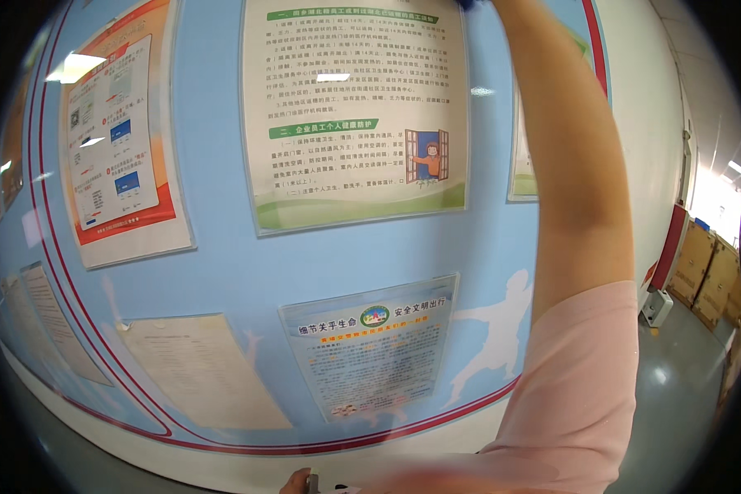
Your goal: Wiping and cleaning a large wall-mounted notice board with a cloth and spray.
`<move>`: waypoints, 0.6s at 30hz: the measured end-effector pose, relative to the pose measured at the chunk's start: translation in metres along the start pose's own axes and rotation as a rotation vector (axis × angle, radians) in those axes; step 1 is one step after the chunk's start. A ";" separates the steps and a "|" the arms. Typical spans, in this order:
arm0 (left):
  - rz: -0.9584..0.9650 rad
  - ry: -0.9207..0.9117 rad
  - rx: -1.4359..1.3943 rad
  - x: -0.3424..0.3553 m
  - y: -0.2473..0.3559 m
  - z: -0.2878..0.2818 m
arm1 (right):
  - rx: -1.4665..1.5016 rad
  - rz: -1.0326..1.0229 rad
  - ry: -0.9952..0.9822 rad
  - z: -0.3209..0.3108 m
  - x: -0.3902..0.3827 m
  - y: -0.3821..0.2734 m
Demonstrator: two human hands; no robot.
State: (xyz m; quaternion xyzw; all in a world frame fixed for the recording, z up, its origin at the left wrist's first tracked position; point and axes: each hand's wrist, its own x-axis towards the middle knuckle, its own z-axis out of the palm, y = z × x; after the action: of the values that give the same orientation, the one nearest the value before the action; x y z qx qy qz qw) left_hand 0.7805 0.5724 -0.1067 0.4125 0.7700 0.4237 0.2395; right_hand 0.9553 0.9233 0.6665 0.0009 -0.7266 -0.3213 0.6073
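My right arm, in a pale pink sleeve (580, 362), stretches up along the wall. Its bare forearm (564, 107) runs out past the upper edge, so my right hand is out of the picture. A bit of something dark blue (469, 3) shows at that edge beside the wrist, above a framed green-and-cream poster (362, 107). Low down, only a small part of my left hand (295, 482) appears at the bottom edge. Its fingers are bent against a small grey piece (312, 481) whose kind I cannot make out.
The light blue wall (247, 280) carries an orange-edged poster (128, 132), a white sheet (206, 370) and a blue printed poster (375, 346), under clear covers or frames. At right, brown boxes or cabinets (704, 263) stand along a grey floor (667, 395).
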 end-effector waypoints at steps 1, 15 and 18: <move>-0.040 0.000 0.070 0.002 -0.002 0.002 | -0.041 0.021 0.020 -0.008 -0.005 0.018; -0.154 -0.036 -0.258 0.041 -0.055 0.051 | -0.181 -0.096 0.094 0.037 0.015 -0.012; -0.463 -0.021 -0.985 0.064 -0.070 0.072 | -0.103 -0.217 0.105 0.021 0.010 0.005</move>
State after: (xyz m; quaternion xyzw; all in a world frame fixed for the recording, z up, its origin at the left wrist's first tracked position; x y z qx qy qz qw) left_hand 0.7675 0.6375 -0.2053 0.0752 0.5487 0.6663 0.4993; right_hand 0.9367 0.9332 0.6764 0.0650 -0.6720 -0.4216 0.6053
